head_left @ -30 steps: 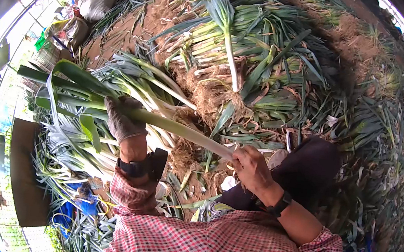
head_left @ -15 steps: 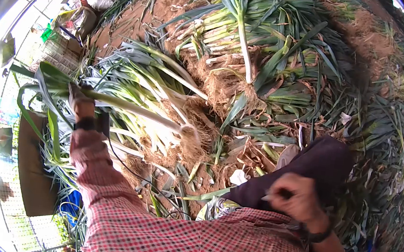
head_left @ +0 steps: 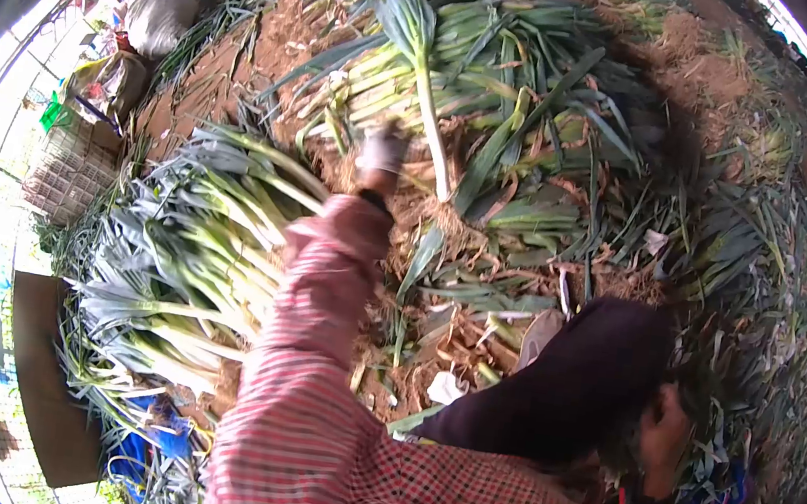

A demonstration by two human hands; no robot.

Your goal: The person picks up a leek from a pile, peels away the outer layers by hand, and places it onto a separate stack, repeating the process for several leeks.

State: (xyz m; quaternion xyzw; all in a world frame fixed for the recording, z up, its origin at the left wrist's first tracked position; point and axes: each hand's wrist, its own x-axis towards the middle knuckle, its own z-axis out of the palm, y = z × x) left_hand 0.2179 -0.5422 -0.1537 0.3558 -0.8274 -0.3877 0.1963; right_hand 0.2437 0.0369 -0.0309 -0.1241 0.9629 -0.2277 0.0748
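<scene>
Leeks (head_left: 191, 256) are lying left of a larger heap (head_left: 536, 77).
My gloved left hand (head_left: 383, 154) is appearing blurred over the heap's root ends, near a single leek (head_left: 428, 119) lying on top; my bare right hand (head_left: 664, 425) is showing to the heap's near right, beside my knee (head_left: 613, 353). Neither hand is showing its fingers clearly: I cannot tell whether they are wide, narrow or holding.

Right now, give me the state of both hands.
Left hand: blurred, near the leek heap; open or closed cannot be told.
Right hand: beside the dark trouser leg; grip cannot be told.
</scene>
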